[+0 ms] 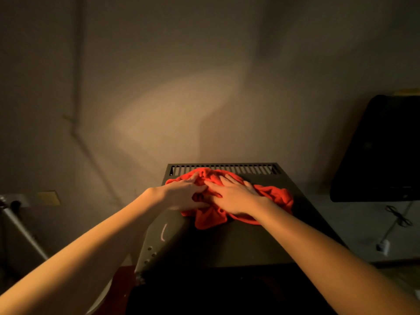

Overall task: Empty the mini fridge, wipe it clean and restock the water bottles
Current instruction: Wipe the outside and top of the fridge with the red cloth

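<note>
Wiping the mini fridge [238, 242] top works best with flat, overlapping strokes: both the left hand [184, 196] and right hand [236, 196] press, fingers spread, on the bunched red cloth [272, 194] near the rear vent slots [227, 169].

A crumpled red fleece cloth [229, 201] lies bunched on the flat dark-grey metal top of the mini fridge [238, 244], just before its slotted rear vent.

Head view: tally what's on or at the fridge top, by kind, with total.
Red cloth: 1
Hands on the cloth: 2, left hand, right hand
Mini fridge: 1
Water bottles: 0 in view
Total: 4
</note>
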A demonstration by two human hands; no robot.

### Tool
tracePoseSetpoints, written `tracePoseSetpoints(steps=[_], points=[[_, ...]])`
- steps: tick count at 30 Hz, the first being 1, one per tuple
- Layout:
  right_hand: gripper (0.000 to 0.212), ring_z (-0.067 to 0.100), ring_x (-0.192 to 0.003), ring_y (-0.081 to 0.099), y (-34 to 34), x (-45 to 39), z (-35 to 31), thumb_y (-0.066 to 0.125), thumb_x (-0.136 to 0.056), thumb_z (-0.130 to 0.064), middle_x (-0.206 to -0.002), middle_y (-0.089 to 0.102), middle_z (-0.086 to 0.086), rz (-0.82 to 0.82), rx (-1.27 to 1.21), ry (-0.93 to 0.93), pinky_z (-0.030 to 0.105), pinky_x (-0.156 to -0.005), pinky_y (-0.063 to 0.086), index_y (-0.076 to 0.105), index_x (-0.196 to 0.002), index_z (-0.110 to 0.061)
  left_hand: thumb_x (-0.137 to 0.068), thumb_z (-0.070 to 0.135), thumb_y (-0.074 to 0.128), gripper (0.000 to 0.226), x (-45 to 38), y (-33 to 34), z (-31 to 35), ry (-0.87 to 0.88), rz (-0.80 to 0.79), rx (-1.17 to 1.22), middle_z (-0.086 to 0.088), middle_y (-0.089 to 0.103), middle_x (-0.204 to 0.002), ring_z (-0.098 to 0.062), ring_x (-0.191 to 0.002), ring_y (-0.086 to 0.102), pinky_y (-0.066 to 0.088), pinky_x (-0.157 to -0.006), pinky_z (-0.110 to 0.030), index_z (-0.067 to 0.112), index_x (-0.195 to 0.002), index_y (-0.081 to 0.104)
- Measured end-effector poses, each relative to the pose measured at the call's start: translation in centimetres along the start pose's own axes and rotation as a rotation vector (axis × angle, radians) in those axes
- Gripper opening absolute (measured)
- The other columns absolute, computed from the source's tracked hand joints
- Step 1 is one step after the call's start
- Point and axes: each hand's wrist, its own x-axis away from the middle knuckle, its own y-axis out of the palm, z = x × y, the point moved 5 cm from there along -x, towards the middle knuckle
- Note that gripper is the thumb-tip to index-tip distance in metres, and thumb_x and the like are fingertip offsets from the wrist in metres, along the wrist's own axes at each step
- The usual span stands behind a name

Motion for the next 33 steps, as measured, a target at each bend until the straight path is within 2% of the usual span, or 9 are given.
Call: tracePoseSetpoints(steps=[3,6,11,15,19,22,27,31,33], points=[[0.057,0.016,-0.15,-0.002,-0.6,-2.5,1.0,0.024,-0.097,-0.06,-0.163,0.001,-0.005,0.011,-0.006,-0.003,0.053,-0.118,0.003,0.005,-0.149,-0.05,-0.1,0.051,0.041,0.065,-2.4,0.1,-0.9,-0.082,-0.012,-0.009,-0.015,-0.006,-0.164,-0.034,-0.149,0.016,0.021,-0.119,-0.041,0.028,-0.156,0.018],[0.057,0.015,-0.149,0.004,-1.0,-4.2,1.6,0.024,-0.098,-0.057,-0.163,0.006,-0.006,0.051,-0.004,-0.049,0.049,-0.117,0.003,0.006,-0.151,-0.047,-0.102,0.048,0.038,0.063,-4.2,0.3,-2.0,-0.135,-0.019,0.006,-0.015,-0.011,-0.163,-0.033,-0.15,0.01,0.014,-0.121,-0.042,0.029,-0.156,0.013],[0.056,0.016,-0.149,0.01,-0.9,-4.7,1.5,0.024,-0.099,-0.056,-0.162,0.008,-0.011,0.035,0.017,-0.161,0.055,-0.116,0.01,0.01,-0.151,-0.045,-0.1,0.051,0.043,0.063,-2.9,0.3,-2.0,-0.141,0.018,0.023,-0.012,-0.005,-0.164,-0.03,-0.15,0.015,0.016,-0.121,-0.036,0.03,-0.155,0.021],[0.055,0.014,-0.148,0.014,-0.7,-2.3,-0.3,0.025,-0.097,-0.061,-0.162,0.012,-0.013,0.047,0.054,-0.258,0.052,-0.112,0.018,0.014,-0.15,-0.049,-0.094,0.058,0.051,0.068,1.2,0.6,-1.8,-0.107,0.032,0.018,-0.012,0.006,-0.164,-0.03,-0.147,0.026,0.023,-0.118,-0.031,0.03,-0.153,0.03],[0.054,0.013,-0.148,0.015,-0.5,0.2,-3.4,0.027,-0.096,-0.062,-0.161,0.014,-0.01,0.054,0.083,-0.27,0.05,-0.111,0.017,0.014,-0.148,-0.052,-0.093,0.057,0.052,0.069,5.8,0.6,-1.5,-0.069,0.029,0.009,-0.015,0.012,-0.163,-0.029,-0.145,0.03,0.023,-0.114,-0.026,0.025,-0.152,0.034],[0.054,0.013,-0.148,0.014,-0.2,2.4,-6.2,0.027,-0.098,-0.06,-0.162,0.015,-0.007,0.079,0.099,-0.288,0.045,-0.112,0.013,0.014,-0.149,-0.051,-0.096,0.055,0.049,0.068,9.1,0.8,-1.3,-0.053,0.009,-0.011,-0.018,0.015,-0.162,-0.031,-0.145,0.027,0.025,-0.113,-0.028,0.021,-0.152,0.033],[0.059,0.009,-0.148,0.011,1.3,5.8,-9.7,0.016,-0.092,-0.068,-0.161,0.016,-0.009,0.09,0.108,-0.287,0.051,-0.111,0.014,0.01,-0.148,-0.053,-0.1,0.055,0.035,0.075,13.8,2.8,-0.8,-0.103,-0.053,-0.065,-0.024,-0.002,-0.162,-0.042,-0.149,0.009,0.01,-0.121,-0.04,0.014,-0.157,0.009],[0.056,0.009,-0.148,0.009,1.5,9.9,-11.1,0.019,-0.096,-0.063,-0.162,0.012,-0.01,0.103,0.092,-0.241,0.05,-0.114,0.01,0.012,-0.15,-0.048,-0.101,0.055,0.025,0.077,16.5,3.7,1.5,-0.102,-0.068,-0.138,-0.028,-0.009,-0.16,-0.049,-0.147,0.003,0.004,-0.122,-0.047,0.007,-0.156,-0.001],[0.067,0.011,-0.148,0.009,1.4,12.6,-11.4,0.005,-0.087,-0.067,-0.162,0.011,-0.011,0.121,0.099,-0.216,0.047,-0.115,0.011,0.011,-0.15,-0.046,-0.101,0.056,0.024,0.079,17.3,3.4,3.1,-0.052,-0.069,-0.213,-0.027,-0.008,-0.16,-0.05,-0.146,0.003,0.003,-0.121,-0.047,0.004,-0.155,-0.002]])
